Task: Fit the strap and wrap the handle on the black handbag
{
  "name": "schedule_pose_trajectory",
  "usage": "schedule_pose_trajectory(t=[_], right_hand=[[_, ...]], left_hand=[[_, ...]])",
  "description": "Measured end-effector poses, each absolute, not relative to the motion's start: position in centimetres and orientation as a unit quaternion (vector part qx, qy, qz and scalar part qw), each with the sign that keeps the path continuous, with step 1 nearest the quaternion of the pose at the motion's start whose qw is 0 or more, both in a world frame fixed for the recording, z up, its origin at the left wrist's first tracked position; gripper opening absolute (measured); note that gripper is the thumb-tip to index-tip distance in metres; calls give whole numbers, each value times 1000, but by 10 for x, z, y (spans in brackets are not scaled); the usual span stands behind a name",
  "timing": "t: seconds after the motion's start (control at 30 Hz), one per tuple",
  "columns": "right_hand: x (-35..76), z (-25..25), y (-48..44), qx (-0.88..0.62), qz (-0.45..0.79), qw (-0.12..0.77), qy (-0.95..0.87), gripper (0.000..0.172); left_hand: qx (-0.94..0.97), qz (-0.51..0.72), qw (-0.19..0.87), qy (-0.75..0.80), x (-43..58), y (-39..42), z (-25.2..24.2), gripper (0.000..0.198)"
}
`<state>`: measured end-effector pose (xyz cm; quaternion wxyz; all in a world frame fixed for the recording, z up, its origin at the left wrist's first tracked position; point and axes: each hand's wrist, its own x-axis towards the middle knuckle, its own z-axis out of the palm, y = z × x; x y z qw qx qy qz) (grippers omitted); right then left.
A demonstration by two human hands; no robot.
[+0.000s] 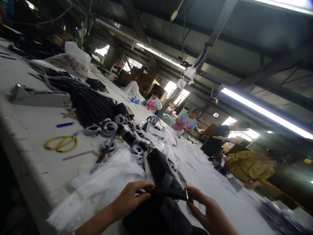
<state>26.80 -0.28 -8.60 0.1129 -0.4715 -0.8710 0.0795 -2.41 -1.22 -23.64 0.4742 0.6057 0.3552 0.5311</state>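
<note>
The left hand (138, 195) and right hand (199, 202) pinch a black strap (168, 192) at bottom centre; yellow-handled scissors (73, 137) lie at left.

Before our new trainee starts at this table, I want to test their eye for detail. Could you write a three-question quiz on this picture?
1. Multiple choice: what do the left hand and the right hand hold between them?
A) a white cup
B) a black strap
C) a red ribbon

2. True or false: the scissors are in the left hand.

3. Open: what colour is the slim stick-like object near the scissors?

Key:
1. B
2. False; they lie on the table.
3. Blue
</note>
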Motion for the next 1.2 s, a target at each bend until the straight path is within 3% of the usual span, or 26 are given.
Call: schedule_pose_trajectory(t=[0.13,0.27,0.5,0.63,0.83,1.07,1.2], right_hand=[[268,-85,-8,-505,71,55,-858,38],[256,-80,-14,-510,143,12,-848,54],[202,-89,-2,-450,183,82,-870,34],[191,-96,3,-423,153,63,-891,47],[196,-104,3,-372,110,33,-921,40],[184,-112,6,-326,-43,-28,-944,27],[184,-112,10,-337,-45,-35,-940,28]], left_hand=[[624,527,456,353,-20,-6,-234,34],[643,511,456,343,-22,-1,-230,32],[636,514,479,320,-21,1,-225,31],[640,519,473,312,-20,-1,-222,28],[639,525,459,325,-19,0,-227,23],[648,528,430,342,-13,1,-228,24],[626,536,442,356,-12,-1,-224,23]])
